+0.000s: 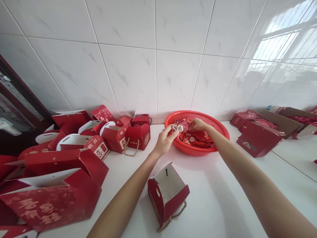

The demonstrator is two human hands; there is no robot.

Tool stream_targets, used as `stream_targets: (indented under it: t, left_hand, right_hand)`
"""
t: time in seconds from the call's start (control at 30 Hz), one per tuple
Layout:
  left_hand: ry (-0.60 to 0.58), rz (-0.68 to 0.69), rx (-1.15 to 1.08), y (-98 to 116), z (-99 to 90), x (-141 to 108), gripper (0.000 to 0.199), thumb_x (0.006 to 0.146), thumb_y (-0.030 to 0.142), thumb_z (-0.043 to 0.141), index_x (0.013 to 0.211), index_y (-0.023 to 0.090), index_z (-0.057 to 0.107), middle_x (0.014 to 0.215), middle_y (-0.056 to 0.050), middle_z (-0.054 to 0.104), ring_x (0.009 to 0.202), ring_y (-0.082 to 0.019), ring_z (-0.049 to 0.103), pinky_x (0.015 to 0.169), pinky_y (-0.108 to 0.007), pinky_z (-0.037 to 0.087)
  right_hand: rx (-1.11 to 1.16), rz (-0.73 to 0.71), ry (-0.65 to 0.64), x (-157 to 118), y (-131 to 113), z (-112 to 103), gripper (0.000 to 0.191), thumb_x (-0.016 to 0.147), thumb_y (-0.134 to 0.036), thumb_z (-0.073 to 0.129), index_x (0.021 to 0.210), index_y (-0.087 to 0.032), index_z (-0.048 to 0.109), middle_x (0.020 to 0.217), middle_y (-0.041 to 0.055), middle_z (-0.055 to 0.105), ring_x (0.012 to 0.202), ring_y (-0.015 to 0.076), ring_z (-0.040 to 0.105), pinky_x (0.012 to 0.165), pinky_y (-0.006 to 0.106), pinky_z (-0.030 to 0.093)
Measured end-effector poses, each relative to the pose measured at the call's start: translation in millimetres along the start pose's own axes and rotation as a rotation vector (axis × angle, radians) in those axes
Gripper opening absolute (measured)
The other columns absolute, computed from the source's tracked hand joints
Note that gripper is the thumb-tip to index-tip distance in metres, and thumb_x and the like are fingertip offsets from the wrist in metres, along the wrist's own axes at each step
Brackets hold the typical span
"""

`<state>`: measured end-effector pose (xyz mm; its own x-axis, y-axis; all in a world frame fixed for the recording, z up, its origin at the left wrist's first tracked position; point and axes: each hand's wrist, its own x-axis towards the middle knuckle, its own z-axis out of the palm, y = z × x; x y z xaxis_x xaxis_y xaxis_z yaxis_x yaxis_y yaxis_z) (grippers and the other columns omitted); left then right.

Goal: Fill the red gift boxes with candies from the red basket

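Two hands at the red basket, one pinching a packet

The white worktop (205,211) runs along a tiled wall. Red boxes (61,160) crowd its left end, several with their tops open; darker red boxes (260,138) stand near the back edge, towards the back right corner. They look like light card, so a sleeve brushing the left-hand group could tip one or crush a flap.

The red basket (193,150) sits by the back edge, right of the middle. Nearer the front edge stands an open box (175,200), white inside facing up. A forearm passes close to it, and a careless sweep might knock it over; its rope handle (178,214) could catch on a wrist.

The left hand (163,140), at the basket's left rim, has thumb and fingers clamped on a labelled packet (182,126), held over the basket. That grip takes only one end, so a loose pinch could let it slip. The right hand (198,125) reaches among the wrapped packets (201,136); whether its fingers have closed on one I cannot tell. Pulling hard there could drag neighbours over the rim.
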<state>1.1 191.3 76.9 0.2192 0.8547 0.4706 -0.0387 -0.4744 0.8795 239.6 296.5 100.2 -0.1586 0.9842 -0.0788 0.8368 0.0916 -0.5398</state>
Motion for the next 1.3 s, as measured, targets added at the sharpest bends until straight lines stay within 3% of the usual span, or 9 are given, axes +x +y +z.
stream_targets:
  t: [0.23, 0.43, 0.57, 0.67, 0.73, 0.83, 0.93, 1.17, 1.3]
  left_hand:
    - [0.015, -0.019, 0.004, -1.1, 0.4, 0.5, 0.033, 0.09, 0.045, 0.062, 0.109, 0.02, 0.07, 0.103, -0.005, 0.076, 0.099, -0.024, 0.067, 0.092, -0.034, 0.05]
    - [0.007, 0.0, -0.023, -0.6, 0.7, 0.8, 0.034, 0.09, 0.046, 0.063, 0.11, 0.02, 0.069, 0.108, -0.007, 0.076, 0.107, -0.025, 0.067, 0.097, -0.036, 0.049]
    - [-0.004, -0.003, -0.013, -1.6, -0.1, 0.3, 0.032, 0.092, 0.045, 0.061, 0.111, 0.02, 0.069, 0.108, -0.007, 0.076, 0.109, -0.025, 0.066, 0.099, -0.035, 0.049]
    - [-0.009, -0.028, -0.013, -3.2, -0.3, 0.4, 0.034, 0.092, 0.044, 0.061, 0.113, 0.019, 0.068, 0.108, -0.007, 0.076, 0.106, -0.025, 0.067, 0.097, -0.036, 0.05]
    - [-0.012, -0.032, -0.028, -4.3, -0.2, 0.6, 0.036, 0.092, 0.044, 0.061, 0.117, 0.018, 0.067, 0.112, -0.008, 0.075, 0.108, -0.026, 0.068, 0.098, -0.037, 0.051]
    - [-0.006, -0.008, -0.042, -5.9, -0.3, 0.7, 0.037, 0.093, 0.044, 0.061, 0.12, 0.02, 0.066, 0.121, -0.009, 0.074, 0.114, -0.026, 0.066, 0.102, -0.037, 0.049]
    - [0.022, -0.008, 0.009, -7.8, -1.1, 0.3, 0.038, 0.093, 0.042, 0.062, 0.125, 0.023, 0.064, 0.127, -0.007, 0.072, 0.117, -0.026, 0.065, 0.103, -0.037, 0.049]
    - [0.035, 0.024, 0.054, -11.4, -1.2, 0.2, 0.047, 0.092, 0.04, 0.065, 0.135, 0.024, 0.057, 0.133, -0.008, 0.068, 0.124, -0.025, 0.063, 0.105, -0.037, 0.048]
    - [0.024, 0.037, 0.048, -11.6, -1.3, 0.5, 0.043, 0.091, 0.041, 0.067, 0.13, 0.023, 0.062, 0.135, -0.008, 0.069, 0.126, -0.026, 0.062, 0.106, -0.037, 0.048]
  right_hand:
    - [0.355, -0.15, 0.077, -12.7, -14.6, -3.7, 0.042, 0.055, -0.039, 0.084, 0.057, -0.02, 0.047, 0.057, -0.0047, 0.053, 0.059, 0.0121, 0.054, 0.057, 0.026, 0.047]
    - [0.651, -0.243, 0.215, -13.0, -21.7, -10.6, 0.06, 0.039, -0.049, 0.094, 0.058, -0.021, 0.044, 0.057, -0.0053, 0.053, 0.06, 0.0123, 0.055, 0.063, 0.032, 0.053]
    - [0.822, -0.317, 0.316, -19.2, -32.6, -18.7, 0.059, 0.043, -0.054, 0.094, 0.066, -0.02, 0.051, 0.067, -0.0028, 0.06, 0.067, 0.0141, 0.06, 0.071, 0.035, 0.057]
    - [0.949, -0.385, 0.321, -38.2, -48.1, -16.3, 0.053, 0.05, -0.051, 0.093, 0.079, -0.022, 0.059, 0.072, -0.0033, 0.063, 0.069, 0.0141, 0.062, 0.071, 0.033, 0.057]
    - [1.047, -0.438, 0.254, -54.5, -60.0, -8.8, 0.049, 0.054, -0.044, 0.094, 0.085, -0.023, 0.063, 0.073, -0.0039, 0.066, 0.068, 0.0138, 0.064, 0.068, 0.031, 0.057]
    - [1.152, -0.455, 0.173, -74.0, -75.9, 5.7, 0.041, 0.059, -0.037, 0.094, 0.082, -0.022, 0.063, 0.073, -0.0037, 0.069, 0.066, 0.0136, 0.066, 0.064, 0.029, 0.056]
    - [1.26, -0.395, 0.198, -81.6, -85.1, 15.7, 0.041, 0.057, -0.035, 0.096, 0.074, -0.022, 0.061, 0.068, -0.0041, 0.068, 0.062, 0.0125, 0.063, 0.06, 0.026, 0.053]
    - [1.218, -0.317, 0.226, -83.4, -85.0, 25.4, 0.043, 0.055, -0.037, 0.096, 0.072, -0.02, 0.061, 0.076, -0.001, 0.071, 0.072, 0.0148, 0.066, 0.068, 0.028, 0.052]
    - [1.14, -0.32, 0.222, -87.8, -83.6, 28.7, 0.043, 0.058, -0.039, 0.094, 0.073, -0.02, 0.058, 0.075, -0.0014, 0.069, 0.07, 0.0139, 0.063, 0.066, 0.028, 0.05]
